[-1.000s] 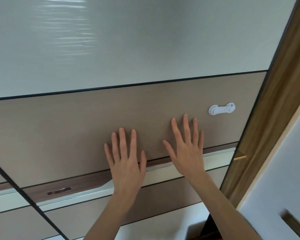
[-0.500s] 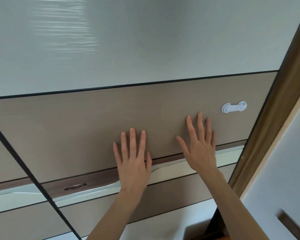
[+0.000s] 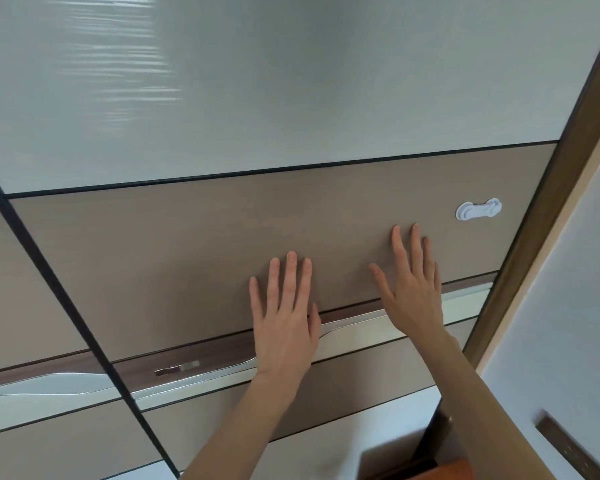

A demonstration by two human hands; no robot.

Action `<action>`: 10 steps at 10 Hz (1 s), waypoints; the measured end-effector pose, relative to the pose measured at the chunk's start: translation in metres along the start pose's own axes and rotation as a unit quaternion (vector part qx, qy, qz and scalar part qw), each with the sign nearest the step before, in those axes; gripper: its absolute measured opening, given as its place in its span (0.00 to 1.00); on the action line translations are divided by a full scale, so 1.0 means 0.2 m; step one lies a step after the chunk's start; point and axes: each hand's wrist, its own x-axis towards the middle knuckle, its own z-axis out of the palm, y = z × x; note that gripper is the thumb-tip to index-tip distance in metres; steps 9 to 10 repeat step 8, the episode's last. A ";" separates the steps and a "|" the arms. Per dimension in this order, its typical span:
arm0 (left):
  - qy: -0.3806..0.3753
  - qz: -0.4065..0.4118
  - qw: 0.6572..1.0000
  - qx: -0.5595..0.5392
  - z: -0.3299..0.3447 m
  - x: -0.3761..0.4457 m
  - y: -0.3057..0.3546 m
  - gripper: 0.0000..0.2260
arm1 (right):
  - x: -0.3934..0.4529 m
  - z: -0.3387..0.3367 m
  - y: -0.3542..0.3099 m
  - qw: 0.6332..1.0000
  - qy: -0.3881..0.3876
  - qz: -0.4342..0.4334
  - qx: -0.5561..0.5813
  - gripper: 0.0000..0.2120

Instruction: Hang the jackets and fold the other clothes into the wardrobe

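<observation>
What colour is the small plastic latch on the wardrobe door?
White latch, seen in the head view, on the brown door panel.

Left grip (image 3: 284,327): bare hand, five slim fingers (image 3: 290,271), short trimmed nails, nothing worn on it.
Right grip (image 3: 413,289): bare hand, four long fingers and thumb in view, short nails, nothing worn on it.
Left forearm (image 3: 236,424): bare below the grip down to the frame edge; no sleeve in view.
Right forearm (image 3: 499,410): bare below the grip down to the frame edge; no sleeve in view.
Wrists: unadorned, both.
</observation>
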 end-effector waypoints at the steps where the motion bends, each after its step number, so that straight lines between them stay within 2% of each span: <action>1: -0.016 0.021 0.999 -0.018 -0.02 0.01 0.03 0.34 | 0.00 -0.03 0.02 1.000 -0.003 0.010 0.004 0.35; 3: -0.048 0.061 0.996 -0.043 -0.10 0.04 0.07 0.35 | -0.05 -0.11 0.05 0.999 -0.018 0.029 -0.005 0.34; 6: -0.015 0.061 0.987 -0.148 -0.31 0.01 0.00 0.27 | -0.30 -0.31 -0.13 0.994 -0.022 0.046 -0.096 0.32; 8: -0.013 0.088 0.977 -0.193 -0.50 -0.11 -0.14 0.24 | -0.58 -0.51 -0.41 0.988 0.049 0.046 -0.136 0.30; 10: -0.013 0.088 0.977 -0.193 -0.50 -0.11 -0.14 0.24 | -0.58 -0.51 -0.41 0.988 0.049 0.046 -0.136 0.30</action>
